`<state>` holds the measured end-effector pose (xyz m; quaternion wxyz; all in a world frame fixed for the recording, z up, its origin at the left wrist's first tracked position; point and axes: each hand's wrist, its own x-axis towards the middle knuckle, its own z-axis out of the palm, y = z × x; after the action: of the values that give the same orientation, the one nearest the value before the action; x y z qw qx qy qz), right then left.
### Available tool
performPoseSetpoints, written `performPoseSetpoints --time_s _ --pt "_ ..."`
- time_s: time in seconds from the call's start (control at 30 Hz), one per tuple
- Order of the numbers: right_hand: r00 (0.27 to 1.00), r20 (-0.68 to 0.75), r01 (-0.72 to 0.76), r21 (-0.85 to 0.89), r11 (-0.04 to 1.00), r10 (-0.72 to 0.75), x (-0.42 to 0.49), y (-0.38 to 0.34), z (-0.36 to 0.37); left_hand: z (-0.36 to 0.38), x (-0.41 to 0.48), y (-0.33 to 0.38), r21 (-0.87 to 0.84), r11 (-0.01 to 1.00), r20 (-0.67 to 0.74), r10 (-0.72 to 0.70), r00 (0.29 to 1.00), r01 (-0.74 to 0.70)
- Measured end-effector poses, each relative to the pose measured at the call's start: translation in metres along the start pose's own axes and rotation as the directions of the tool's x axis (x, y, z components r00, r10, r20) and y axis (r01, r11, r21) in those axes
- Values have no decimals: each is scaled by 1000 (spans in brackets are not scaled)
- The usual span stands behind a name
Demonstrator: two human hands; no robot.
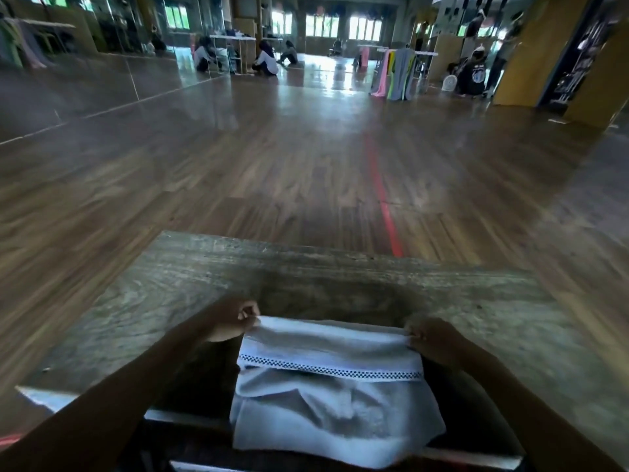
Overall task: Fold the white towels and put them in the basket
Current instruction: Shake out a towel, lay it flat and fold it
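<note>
Folding is under way: our left hand (235, 318) and right hand (430, 337) each pinch a far corner of the towel (326, 386) above the table's (170, 301) near edge. Next we judge those corners must come evenly toward us; no basket shows.

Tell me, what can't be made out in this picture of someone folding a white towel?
- Head view, basket: none identifiable. The frame below the towel is covered by the cloth and arms, and cut off by the bottom edge.
- Head view, grip: left hand and right hand pinch the towel's top edge; the fold hides how many layers.
- Head view, seated figures far across the floor: too small and blurred.
</note>
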<state>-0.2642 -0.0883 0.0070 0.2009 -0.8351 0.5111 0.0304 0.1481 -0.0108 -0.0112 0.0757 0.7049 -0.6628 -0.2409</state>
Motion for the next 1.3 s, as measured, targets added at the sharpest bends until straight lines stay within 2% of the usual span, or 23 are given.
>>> performPoseSetpoints --time_s 0.17,0.33,0.53,0.67,0.83,0.97,1.1,1.23,1.3 --pt "997 -77 34 79 996 -28 25 8 9 2 11 10 64 998 -58 -22 998 26" --pt "1000 11 -6 -39 999 7 42 13 6 -1 16 17 14 1000 -56 11 998 -11" --pt "998 67 -4 -126 992 12 46 11 0 -5 18 22 102 995 2 -16 1000 16" --pt "995 102 6 -116 993 6 44 4 -2 -8 11 26 146 989 47 24 999 -31" --pt "997 54 61 -12 998 -61 32 5 -10 -14 3 25 136 989 71 45 996 -54" --pt "988 -37 149 -30 988 -150 24 4 -16 -18 -6 37 192 979 34 58 998 -63" --pt "988 -80 138 33 990 -135 8 1 -19 -16 -17 46 216 974 -28 71 997 -63" --pt "987 -153 61 82 995 -48 -6 -7 -24 -30 -28 48 193 979 -92 82 992 -63" --pt "985 -161 85 93 992 -69 -18 -10 -33 -38 -35 48 199 977 -112 103 988 -79"
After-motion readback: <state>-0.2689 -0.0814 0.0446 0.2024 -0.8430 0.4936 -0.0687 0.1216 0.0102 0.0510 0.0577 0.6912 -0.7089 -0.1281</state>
